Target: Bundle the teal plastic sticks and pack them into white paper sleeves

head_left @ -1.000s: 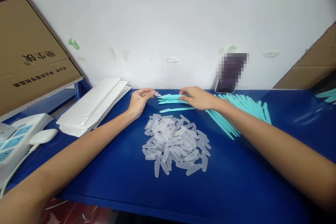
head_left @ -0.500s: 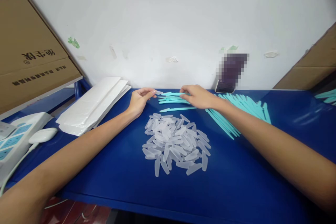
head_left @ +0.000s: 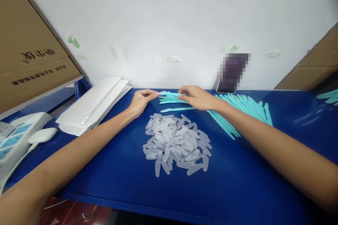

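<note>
My left hand [head_left: 142,101] is closed, thumb and fingertips pinching a translucent blade cap [head_left: 162,92]. Turquoise eyebrow razor [head_left: 173,93] is gripped by my right hand [head_left: 196,97], its head end pointing left. The razor's head meets the cap at my left fingertips; how far it is inside I cannot tell. Below my right hand several turquoise razors [head_left: 171,101] lie side by side, and a single razor [head_left: 175,109] lies nearer to me. A heap of loose translucent caps [head_left: 174,140] spreads over the blue table [head_left: 126,179] in front of both hands.
A larger pile of turquoise razors [head_left: 245,107] lies beyond my right forearm, by a propped phone [head_left: 233,74]. White packets [head_left: 92,105], a power strip [head_left: 18,137] with a white plug, and a cardboard box [head_left: 37,42] are at left. Another carton [head_left: 308,66] stands right.
My right hand has moved slightly left with the razor, bringing its head up to the cap in my left hand. Before, a gap showed between them.
</note>
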Demonstrator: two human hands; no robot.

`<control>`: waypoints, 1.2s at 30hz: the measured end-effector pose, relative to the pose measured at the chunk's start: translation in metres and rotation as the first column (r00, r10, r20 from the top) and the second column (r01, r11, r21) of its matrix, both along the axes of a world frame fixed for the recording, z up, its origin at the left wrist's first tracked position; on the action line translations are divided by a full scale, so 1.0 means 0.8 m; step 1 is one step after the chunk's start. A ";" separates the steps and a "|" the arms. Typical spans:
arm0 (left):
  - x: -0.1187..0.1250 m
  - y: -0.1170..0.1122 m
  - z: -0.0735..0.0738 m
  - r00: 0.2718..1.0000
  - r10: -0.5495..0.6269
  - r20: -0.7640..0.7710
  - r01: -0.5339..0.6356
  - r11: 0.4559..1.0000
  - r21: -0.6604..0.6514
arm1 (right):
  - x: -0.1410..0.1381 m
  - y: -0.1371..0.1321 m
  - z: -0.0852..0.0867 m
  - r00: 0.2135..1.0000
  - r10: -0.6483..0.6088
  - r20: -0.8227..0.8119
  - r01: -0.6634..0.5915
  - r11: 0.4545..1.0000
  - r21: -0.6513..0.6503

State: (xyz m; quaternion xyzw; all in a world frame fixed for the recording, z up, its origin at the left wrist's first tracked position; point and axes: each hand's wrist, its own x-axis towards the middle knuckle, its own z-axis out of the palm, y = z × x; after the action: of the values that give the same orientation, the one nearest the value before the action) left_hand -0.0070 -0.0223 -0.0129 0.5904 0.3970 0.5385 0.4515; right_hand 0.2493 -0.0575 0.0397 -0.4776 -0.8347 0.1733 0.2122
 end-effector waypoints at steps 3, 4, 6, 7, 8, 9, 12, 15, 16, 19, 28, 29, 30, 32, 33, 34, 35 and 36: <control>0.000 -0.005 0.005 0.993 -0.020 -0.116 0.020 1.000 0.005 | -0.005 -0.004 0.001 0.999 0.046 -0.003 -0.046 0.999 -0.022; 0.001 -0.008 0.007 0.985 -0.030 -0.167 0.030 1.000 0.001 | -0.007 -0.005 0.001 0.998 0.066 0.006 -0.066 0.998 -0.019; 0.002 -0.012 0.012 0.968 -0.049 -0.247 0.047 0.999 -0.012 | -0.008 -0.005 0.000 0.995 0.090 0.030 -0.090 0.996 -0.009; 0.002 -0.014 0.014 0.963 -0.057 -0.265 0.055 0.998 -0.014 | -0.008 -0.005 -0.001 0.995 0.090 0.038 -0.090 0.996 -0.004; 0.002 -0.016 0.015 0.959 -0.063 -0.275 0.063 0.998 -0.009 | -0.007 -0.004 -0.002 0.996 0.083 0.043 -0.083 0.997 0.000; 0.002 -0.017 0.016 0.957 -0.069 -0.283 0.073 0.997 0.003 | -0.007 -0.004 -0.003 0.996 0.077 0.051 -0.077 0.997 0.005; 0.001 -0.019 0.018 0.943 -0.073 -0.324 0.096 0.994 0.055 | -0.004 -0.003 -0.006 0.987 0.094 0.127 -0.098 0.995 0.025; -0.003 -0.023 0.020 0.915 -0.093 -0.392 0.129 0.989 0.068 | -0.002 -0.003 -0.007 0.972 0.101 0.211 -0.110 0.993 0.030; -0.005 -0.025 0.022 0.903 -0.106 -0.416 0.147 0.987 0.070 | -0.001 -0.003 -0.008 0.970 0.085 0.226 -0.096 0.995 0.038; -0.012 -0.028 0.032 0.825 -0.209 -0.525 0.276 0.960 0.052 | 0.002 -0.002 -0.011 0.963 -0.022 0.267 -0.007 0.994 0.108; -0.018 -0.032 0.054 0.654 -0.339 -0.676 0.450 0.893 -0.013 | 0.015 0.017 -0.036 0.945 -0.123 0.303 0.063 0.978 0.200; -0.017 -0.031 0.054 0.621 -0.388 -0.681 0.473 0.879 -0.069 | 0.016 0.020 -0.037 0.953 -0.114 0.280 0.063 0.981 0.185; -0.017 -0.031 0.055 0.586 -0.436 -0.683 0.492 0.861 -0.127 | 0.017 0.023 -0.038 0.959 -0.115 0.260 0.068 0.981 0.182; -0.018 -0.031 0.056 0.543 -0.500 -0.674 0.509 0.835 -0.210 | 0.018 0.026 -0.036 0.963 -0.130 0.236 0.085 0.978 0.193; -0.019 -0.031 0.056 0.540 -0.516 -0.665 0.509 0.830 -0.230 | 0.018 0.027 -0.034 0.963 -0.138 0.230 0.093 0.976 0.197; -0.020 -0.030 0.056 0.545 -0.526 -0.653 0.507 0.827 -0.242 | 0.018 0.026 -0.030 0.965 -0.145 0.221 0.102 0.976 0.195; -0.021 -0.030 0.055 0.554 -0.534 -0.639 0.507 0.825 -0.250 | 0.017 0.025 -0.026 0.967 -0.149 0.205 0.111 0.976 0.187; -0.022 -0.028 0.054 0.570 -0.538 -0.621 0.506 0.825 -0.251 | 0.017 0.023 -0.020 0.970 -0.155 0.185 0.123 0.977 0.174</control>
State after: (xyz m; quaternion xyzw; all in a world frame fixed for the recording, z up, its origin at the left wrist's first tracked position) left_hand -0.0250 -0.0449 0.0304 0.8223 0.3515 0.1236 0.4300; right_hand 0.2630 -0.0393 0.0234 -0.5312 -0.8273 0.0418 0.1777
